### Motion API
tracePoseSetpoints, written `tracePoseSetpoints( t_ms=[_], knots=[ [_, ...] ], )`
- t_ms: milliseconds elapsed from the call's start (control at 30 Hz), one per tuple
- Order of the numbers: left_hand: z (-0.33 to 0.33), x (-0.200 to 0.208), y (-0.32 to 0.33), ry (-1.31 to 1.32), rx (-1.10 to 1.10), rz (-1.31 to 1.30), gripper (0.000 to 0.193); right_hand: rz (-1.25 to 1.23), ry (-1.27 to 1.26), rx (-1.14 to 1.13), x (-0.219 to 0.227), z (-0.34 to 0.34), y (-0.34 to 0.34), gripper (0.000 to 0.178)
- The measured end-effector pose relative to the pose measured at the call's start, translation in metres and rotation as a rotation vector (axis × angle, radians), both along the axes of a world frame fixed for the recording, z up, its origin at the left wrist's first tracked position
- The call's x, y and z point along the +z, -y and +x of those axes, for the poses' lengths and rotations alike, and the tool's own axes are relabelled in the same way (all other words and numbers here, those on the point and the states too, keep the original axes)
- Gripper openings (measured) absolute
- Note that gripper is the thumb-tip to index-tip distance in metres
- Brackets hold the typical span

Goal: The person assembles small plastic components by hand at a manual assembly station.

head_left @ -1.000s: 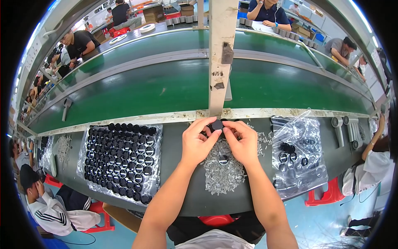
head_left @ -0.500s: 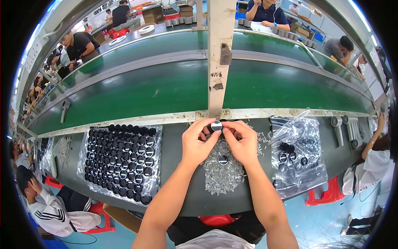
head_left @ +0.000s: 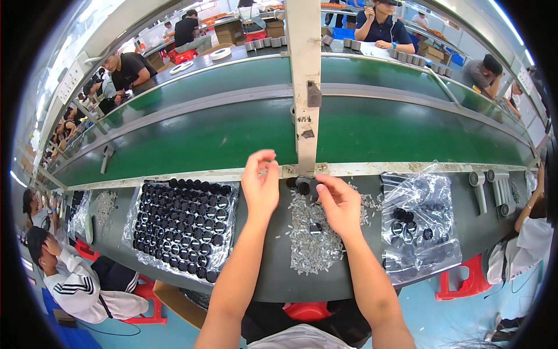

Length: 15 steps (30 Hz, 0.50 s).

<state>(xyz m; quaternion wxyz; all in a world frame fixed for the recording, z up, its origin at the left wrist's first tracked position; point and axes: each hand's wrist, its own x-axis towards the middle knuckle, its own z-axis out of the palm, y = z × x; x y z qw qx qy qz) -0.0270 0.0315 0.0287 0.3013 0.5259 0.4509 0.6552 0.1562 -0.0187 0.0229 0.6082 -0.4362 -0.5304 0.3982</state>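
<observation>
My left hand (head_left: 260,185) is raised by the near rail of the conveyor, fingers curled and parted from the thumb, with nothing visible in it. My right hand (head_left: 342,205) is closed, its thumb and fingertips on the edge of a dark round cap (head_left: 314,189). Right beside that cap, another black cap (head_left: 303,188) sits at the foot of the post. Below my hands spreads a pile of small clear-grey pieces (head_left: 314,253), with a single black cap (head_left: 315,228) lying on top. The underside of the held cap is hidden.
Rows of black caps (head_left: 180,227) lie on a plastic bag to my left. To the right, a clear plastic bag (head_left: 418,250) bears several loose caps. Grey handheld devices (head_left: 478,189) lie farther right. A white post (head_left: 305,87) rises before the green conveyor (head_left: 203,136). People sit around.
My hands have parted; the left moved left and up, away from the cap both held before. My right hand is lower, beside dark caps near the post. The whole view has shifted slightly.
</observation>
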Motion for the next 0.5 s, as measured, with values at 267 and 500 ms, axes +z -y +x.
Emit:
tracePoseSetpoints(
  t_ms=[267,500],
  knots=[
    [-0.005,-0.02,-0.106,-0.878,-0.014,-0.083,0.033,0.292,0.476,0.055,0.008,-0.013,0.01,0.018],
    [0.01,-0.004,-0.112,-1.087,0.004,-0.361,0.034,0.473,0.728,0.111,0.01,-0.015,0.016,0.02]
  ],
)
